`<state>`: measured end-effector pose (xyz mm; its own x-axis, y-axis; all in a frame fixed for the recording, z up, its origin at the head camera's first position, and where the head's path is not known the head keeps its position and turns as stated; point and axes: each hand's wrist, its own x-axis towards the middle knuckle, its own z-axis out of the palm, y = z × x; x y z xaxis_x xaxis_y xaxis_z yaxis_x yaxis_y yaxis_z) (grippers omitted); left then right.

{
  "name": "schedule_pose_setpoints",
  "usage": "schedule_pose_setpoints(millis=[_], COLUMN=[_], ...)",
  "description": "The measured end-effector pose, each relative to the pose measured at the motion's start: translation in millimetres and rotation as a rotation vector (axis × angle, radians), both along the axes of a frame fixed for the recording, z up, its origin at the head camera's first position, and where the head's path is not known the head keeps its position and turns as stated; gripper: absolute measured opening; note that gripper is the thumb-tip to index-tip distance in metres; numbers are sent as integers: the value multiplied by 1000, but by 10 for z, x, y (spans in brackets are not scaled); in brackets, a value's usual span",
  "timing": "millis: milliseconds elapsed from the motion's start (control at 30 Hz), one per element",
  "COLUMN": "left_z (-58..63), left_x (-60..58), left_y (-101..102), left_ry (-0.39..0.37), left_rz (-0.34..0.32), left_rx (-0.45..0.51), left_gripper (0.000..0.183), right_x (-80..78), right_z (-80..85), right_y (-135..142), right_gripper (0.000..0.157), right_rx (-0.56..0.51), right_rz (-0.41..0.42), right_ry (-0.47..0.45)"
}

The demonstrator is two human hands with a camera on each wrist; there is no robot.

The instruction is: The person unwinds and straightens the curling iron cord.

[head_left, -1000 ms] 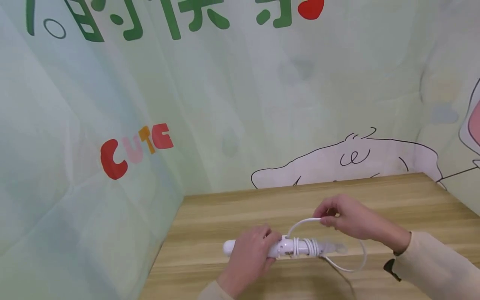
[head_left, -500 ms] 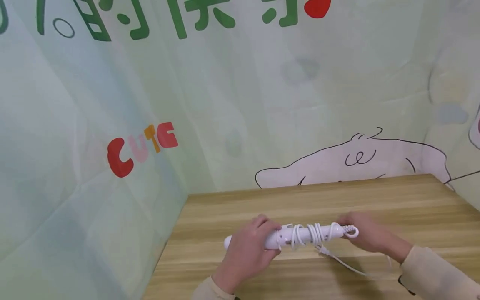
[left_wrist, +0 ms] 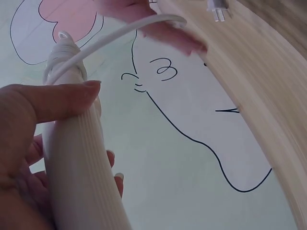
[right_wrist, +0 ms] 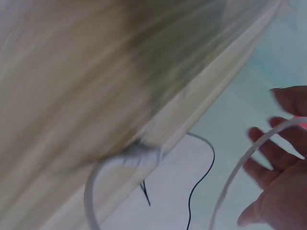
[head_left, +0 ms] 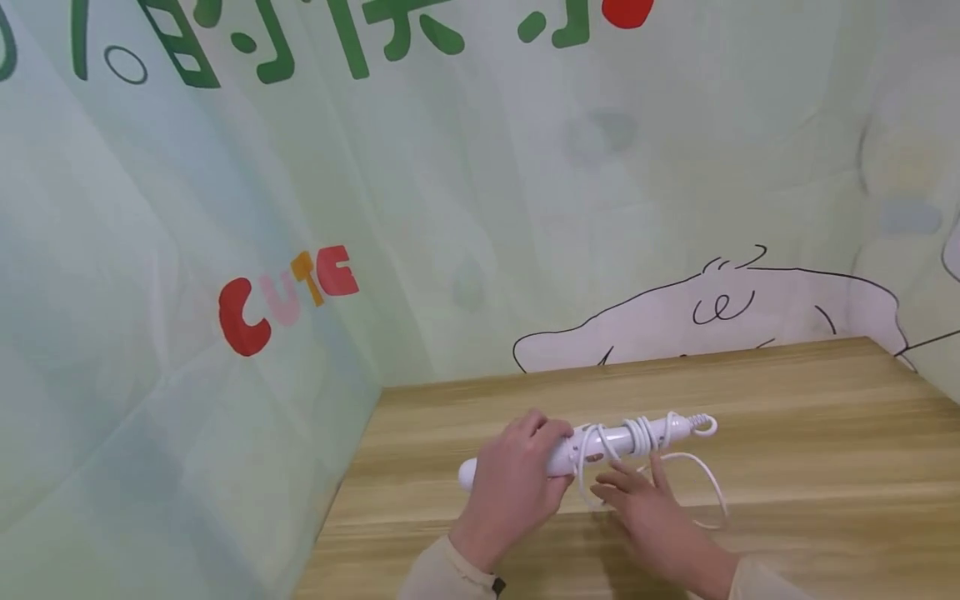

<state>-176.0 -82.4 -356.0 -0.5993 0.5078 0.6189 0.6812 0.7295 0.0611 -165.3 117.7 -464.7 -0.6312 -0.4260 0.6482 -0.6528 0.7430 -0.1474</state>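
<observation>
A white hair styling iron (head_left: 617, 440) with a rounded end is held above the table, tilted slightly up to the right. My left hand (head_left: 513, 471) grips its thick left part; the left wrist view shows the thumb across the ribbed body (left_wrist: 79, 167). White cord (head_left: 640, 436) is wound several times around the iron's right half. My right hand (head_left: 660, 517) is just below the iron, fingers spread. In the right wrist view, a stretch of cord (right_wrist: 240, 165) passes across the loose fingers. A two-pin plug (left_wrist: 218, 13) shows in the left wrist view.
The wooden table (head_left: 450, 408) runs back to a pale green printed cloth (head_left: 465, 208) behind and at the left. A loose loop of cord (head_left: 720, 492) hangs right of my right hand.
My right hand has moved from the cord end at the right to below the iron, leftward. The iron has risen a little and tilted, its right end higher. My left hand keeps its grip.
</observation>
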Motion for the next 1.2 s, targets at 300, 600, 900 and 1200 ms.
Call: schedule_pose_setpoints(millis=[300,600,900,1200], left_z=[-48,-98,-228,-274], left_x=[-23,-32,0,46], left_y=[86,60,-6,-46], left_ry=[52,38,58,77], left_rz=[35,80,40,-81], left_rx=[-25,-75,-151,-263], left_gripper=[34,34,34,34], right_x=[194,432,395,241], right_z=[150,442,941,1209], right_y=[-369,-177,220,498], right_gripper=[31,25,21,24], right_rx=[-679,-692,-360,-183], right_rz=[115,169,178,238], right_ry=[-31,-212,-205,-231])
